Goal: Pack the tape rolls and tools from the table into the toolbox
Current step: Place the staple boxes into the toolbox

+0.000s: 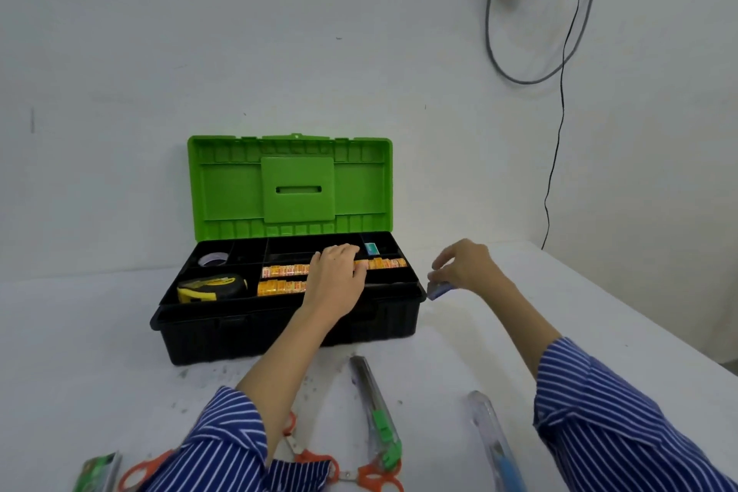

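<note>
You are wearing blue-and-white striped sleeves (pixel 623 423), facing a black toolbox (pixel 279 336) with a bright green lid (pixel 291 184), a yellow-black tape measure (pixel 211 287), and orange-handled scissors (pixel 315 459).

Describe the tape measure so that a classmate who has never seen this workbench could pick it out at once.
Start at the open toolbox with the raised green lid on the white table. Look into its black tray, at the front-left compartment. The tape measure lies there: a chunky yellow-and-black case, unlike the clear tape roll behind it or the orange packets to its right.
</note>
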